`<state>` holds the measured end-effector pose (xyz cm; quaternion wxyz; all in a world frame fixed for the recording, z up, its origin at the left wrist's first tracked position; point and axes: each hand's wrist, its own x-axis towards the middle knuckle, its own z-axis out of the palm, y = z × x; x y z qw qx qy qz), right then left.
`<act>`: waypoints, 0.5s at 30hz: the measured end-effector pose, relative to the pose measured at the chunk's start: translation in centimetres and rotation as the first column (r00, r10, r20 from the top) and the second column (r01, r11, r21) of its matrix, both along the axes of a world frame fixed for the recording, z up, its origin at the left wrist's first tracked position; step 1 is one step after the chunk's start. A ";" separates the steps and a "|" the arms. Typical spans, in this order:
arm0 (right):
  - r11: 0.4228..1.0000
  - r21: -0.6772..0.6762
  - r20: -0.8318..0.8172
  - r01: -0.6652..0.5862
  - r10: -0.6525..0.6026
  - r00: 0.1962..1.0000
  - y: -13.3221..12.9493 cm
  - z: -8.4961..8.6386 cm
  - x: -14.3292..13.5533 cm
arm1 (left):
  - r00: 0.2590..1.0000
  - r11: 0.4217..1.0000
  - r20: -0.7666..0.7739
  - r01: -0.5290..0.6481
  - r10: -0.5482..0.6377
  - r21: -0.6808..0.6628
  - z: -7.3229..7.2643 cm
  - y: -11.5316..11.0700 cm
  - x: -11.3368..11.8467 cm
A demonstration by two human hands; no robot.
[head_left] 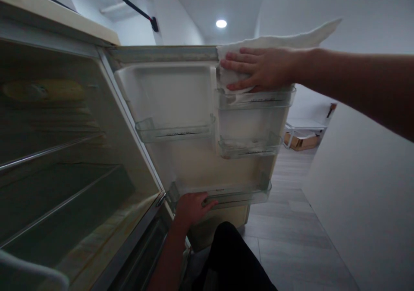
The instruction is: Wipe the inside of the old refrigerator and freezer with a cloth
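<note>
A fridge door (181,90) stands open, with clear plastic shelves on its inner side. My right hand (267,68) presses a white cloth (291,42) against the door's upper right part, fingers spread out flat over it. The loose end of the cloth sticks out past the top edge to the right. Just under that hand is the upper right door shelf (258,100). Lower down, my left hand (193,208) holds the rim of the bottom door shelf (241,196) near its left end, its fingers partly bent over it.
The fridge interior (113,109) at left has glass shelves and a yellowish object (45,90) up high. Two more door shelves (176,132) are at mid-height. My dark-clad knee (226,248) is below the door. A cardboard box (301,141) sits under a white rack beyond it.
</note>
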<state>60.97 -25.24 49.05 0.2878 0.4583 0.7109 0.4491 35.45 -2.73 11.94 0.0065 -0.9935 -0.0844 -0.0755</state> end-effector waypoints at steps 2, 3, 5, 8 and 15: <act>0.998 -0.060 0.055 0.023 -0.019 0.998 -0.7 0.2 0.5 | 1.000 1.000 0.008 -0.005 0.005 0.001 0.0 0.0 0.0; 0.996 -0.086 0.081 0.030 -0.023 0.996 -0.9 0.2 0.7 | 1.000 1.000 0.013 -0.004 0.004 0.001 0.0 0.1 0.0; 0.993 -0.112 0.113 0.045 -0.032 0.993 -0.9 0.0 0.6 | 1.000 1.000 0.018 -0.004 0.004 0.004 0.0 0.1 0.0; 0.993 -0.103 0.118 0.058 -0.045 0.992 0.1 -0.6 -0.2 | 1.000 1.000 0.005 -0.005 0.005 0.020 0.0 0.1 0.0; 0.997 -0.061 0.044 0.037 -0.035 0.998 1.4 -1.1 -1.4 | 1.000 1.000 -0.007 0.003 -0.003 0.009 0.2 0.1 -0.2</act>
